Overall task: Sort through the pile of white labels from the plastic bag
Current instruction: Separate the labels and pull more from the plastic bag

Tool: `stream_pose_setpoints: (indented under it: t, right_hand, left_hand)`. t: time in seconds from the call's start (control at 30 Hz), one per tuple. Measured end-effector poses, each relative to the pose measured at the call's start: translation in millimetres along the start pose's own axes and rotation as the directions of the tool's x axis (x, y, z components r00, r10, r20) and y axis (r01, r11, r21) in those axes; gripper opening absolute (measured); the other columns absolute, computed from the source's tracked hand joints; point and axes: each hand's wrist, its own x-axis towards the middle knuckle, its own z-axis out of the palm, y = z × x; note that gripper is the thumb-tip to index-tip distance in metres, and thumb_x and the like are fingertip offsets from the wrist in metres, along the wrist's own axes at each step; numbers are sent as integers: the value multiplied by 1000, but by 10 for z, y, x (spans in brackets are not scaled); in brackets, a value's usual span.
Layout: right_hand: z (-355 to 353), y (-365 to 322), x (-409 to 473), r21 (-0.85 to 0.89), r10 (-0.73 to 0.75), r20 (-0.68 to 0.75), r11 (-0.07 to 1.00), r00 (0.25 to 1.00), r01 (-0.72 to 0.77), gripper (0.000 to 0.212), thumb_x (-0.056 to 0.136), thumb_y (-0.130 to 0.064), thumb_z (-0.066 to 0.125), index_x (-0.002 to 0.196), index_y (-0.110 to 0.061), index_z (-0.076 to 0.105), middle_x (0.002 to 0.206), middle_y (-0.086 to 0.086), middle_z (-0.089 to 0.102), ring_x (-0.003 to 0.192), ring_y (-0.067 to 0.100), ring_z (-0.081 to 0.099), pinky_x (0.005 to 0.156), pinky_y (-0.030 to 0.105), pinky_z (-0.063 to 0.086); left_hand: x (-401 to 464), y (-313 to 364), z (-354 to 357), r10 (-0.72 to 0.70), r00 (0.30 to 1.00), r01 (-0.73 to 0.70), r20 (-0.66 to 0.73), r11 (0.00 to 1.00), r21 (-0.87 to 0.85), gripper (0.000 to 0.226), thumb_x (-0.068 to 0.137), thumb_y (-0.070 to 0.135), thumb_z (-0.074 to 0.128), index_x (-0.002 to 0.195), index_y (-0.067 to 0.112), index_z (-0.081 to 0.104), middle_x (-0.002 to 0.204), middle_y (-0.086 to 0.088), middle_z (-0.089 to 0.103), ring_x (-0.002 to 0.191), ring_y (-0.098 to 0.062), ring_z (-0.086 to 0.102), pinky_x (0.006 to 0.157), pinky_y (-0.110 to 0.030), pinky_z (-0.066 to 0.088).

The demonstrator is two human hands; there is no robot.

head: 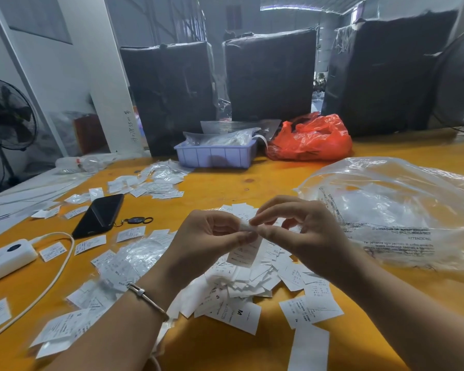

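Note:
A pile of white labels (241,285) printed with size letters lies on the orange table (225,183) in front of me. Above it my left hand (206,239) and my right hand (300,231) meet at the fingertips. Both pinch the top of one white label (244,253), which hangs down between them. A large clear plastic bag (391,210) with printed warning text lies to the right of the pile. More loose labels (150,183) are scattered at the left and farther back.
A black phone (99,214) with a key fob, a white power bank (6,259) and its cable lie at the left. A lilac tray (214,155) of bagged labels and an orange bag (311,139) stand at the back before black-wrapped bales (268,76).

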Motion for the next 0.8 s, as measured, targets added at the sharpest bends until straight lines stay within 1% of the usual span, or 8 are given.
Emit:
stream_pose_setpoints:
  t: [0.17, 0.37, 0.43, 0.5, 0.57, 0.63, 0.73, 0.8]
  right_hand:
    - [-79, 9, 26, 71, 28, -102, 997, 994, -21, 11, 78, -3, 74, 82, -13, 76, 78, 0, 72, 74, 12, 65, 64, 31, 53]
    - [-25, 21, 3, 66, 9, 5, 998, 1000, -9, 10, 80, -6, 73, 79, -15, 76, 77, -1, 71, 74, 18, 64, 63, 30, 50]
    - [-40, 38, 13, 50, 19, -56, 999, 998, -16, 10, 81, -6, 72, 78, -15, 76, 75, -2, 71, 73, 14, 64, 61, 25, 49]
    - [-68, 66, 23, -32, 34, -205, 999, 978, -42, 11, 80, -7, 71, 74, -15, 75, 69, -6, 70, 65, 8, 62, 57, 19, 46]
    - [-117, 116, 32, -221, 15, -378, 969, 926, -106, 11, 77, -9, 69, 70, -15, 74, 64, -6, 68, 60, 9, 61, 56, 27, 50]
    - [-182, 177, 41, -410, -8, -483, 886, 876, -218, 12, 76, -12, 65, 65, -14, 69, 59, -3, 65, 57, 18, 60, 56, 33, 49]
    - [-255, 294, 57, -574, 69, -473, 732, 878, -367, 18, 78, -17, 60, 60, -15, 61, 56, -1, 59, 58, 23, 55, 70, 35, 40]
    - [-291, 376, 65, -640, 159, -451, 629, 878, -442, 14, 80, -18, 57, 67, -17, 61, 65, -1, 60, 69, 23, 56, 75, 34, 30]
  left_hand:
    - [4, -15, -7, -11, 999, 11, -43, 1000, 6, 21, 69, 29, 76, 79, 10, 76, 84, -3, 78, 79, -14, 73, 64, -18, 54]
    - [-4, 29, -7, -13, 999, 15, -43, 999, 49, 25, 70, 34, 76, 82, 12, 78, 81, -2, 77, 75, -11, 71, 65, -17, 54]
    - [2, 65, -52, -59, 997, 62, -45, 996, 66, 22, 70, 37, 76, 78, 16, 78, 80, -1, 76, 72, -8, 69, 63, -15, 51]
    - [33, 68, -166, -186, 979, 197, -80, 969, 150, 21, 73, 38, 78, 76, 17, 78, 76, 1, 75, 65, -3, 64, 57, -11, 48]
    - [67, 37, -345, -361, 913, 405, -188, 852, 332, 18, 78, 33, 80, 74, 16, 77, 69, 2, 73, 58, -3, 61, 51, -14, 46]
    - [65, -25, -557, -465, 836, 548, -292, 681, 486, 20, 80, 31, 80, 68, 16, 75, 67, 2, 70, 63, -8, 62, 52, -21, 45]
    - [47, -95, -780, -535, 764, 636, -361, 530, 561, 19, 79, 30, 82, 65, 17, 77, 81, -2, 71, 83, -19, 63, 64, -28, 47]
    - [47, -118, -831, -545, 744, 655, -386, 484, 580, 19, 77, 30, 83, 64, 18, 77, 82, -2, 71, 84, -20, 63, 62, -28, 45]
